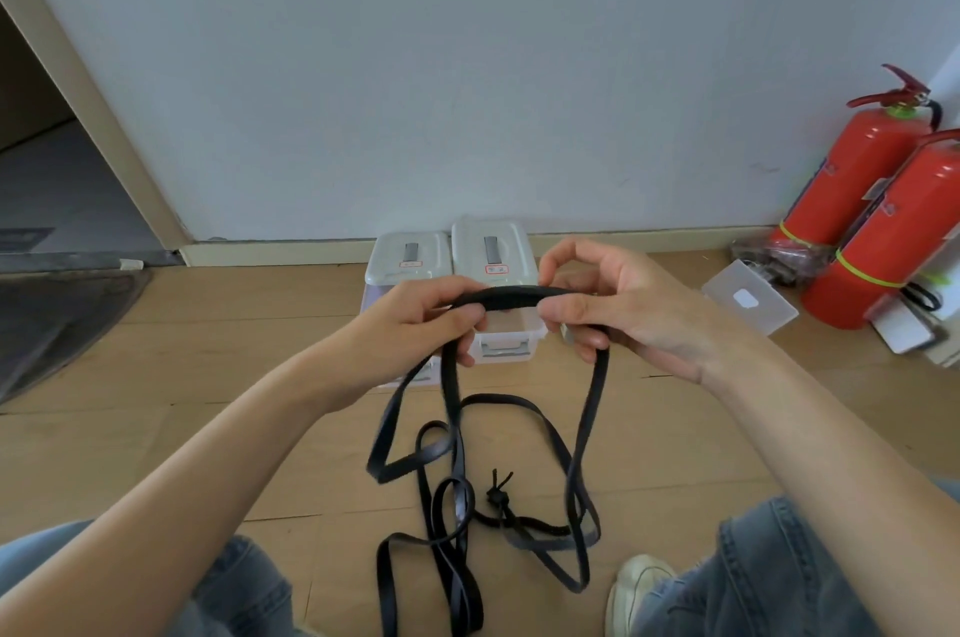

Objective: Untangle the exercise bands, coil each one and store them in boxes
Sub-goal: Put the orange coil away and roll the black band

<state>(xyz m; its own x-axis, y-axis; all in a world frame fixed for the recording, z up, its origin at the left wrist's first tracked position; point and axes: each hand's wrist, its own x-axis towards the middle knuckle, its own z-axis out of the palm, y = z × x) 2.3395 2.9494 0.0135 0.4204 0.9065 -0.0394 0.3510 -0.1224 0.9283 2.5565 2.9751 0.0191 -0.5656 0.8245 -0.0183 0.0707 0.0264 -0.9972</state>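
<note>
Left hand: our left hand [415, 319] was up in front of us, fingers curled round the top of the black exercise band [514, 297], pinching it tight.
Right hand: our right hand [613, 309] had the same stretch of band just to the right, thumb and fingers closed on it, index finger arched above.
Band: a short run was pulled straight between the two hands, and the rest hung down in loose loops and sat in a tangle on the wood floor [156, 376] between our knees.
Cord: a thin black cord with a knotted toggle [500, 493] lay in the middle of the tangle, touching the loops.
Boxes: two clear storage boxes, the left box [408, 257] and the right box [493, 251], sat side by side against the wall right behind our hands, lids on.
Spare lid: a loose clear lid [748, 296] lay off to the right.
Corner: two red fire extinguishers [857, 179] leaned there, near that lid.
Legs: jeans [753, 579] and a pale shoe [636, 584] at the bottom.
</note>
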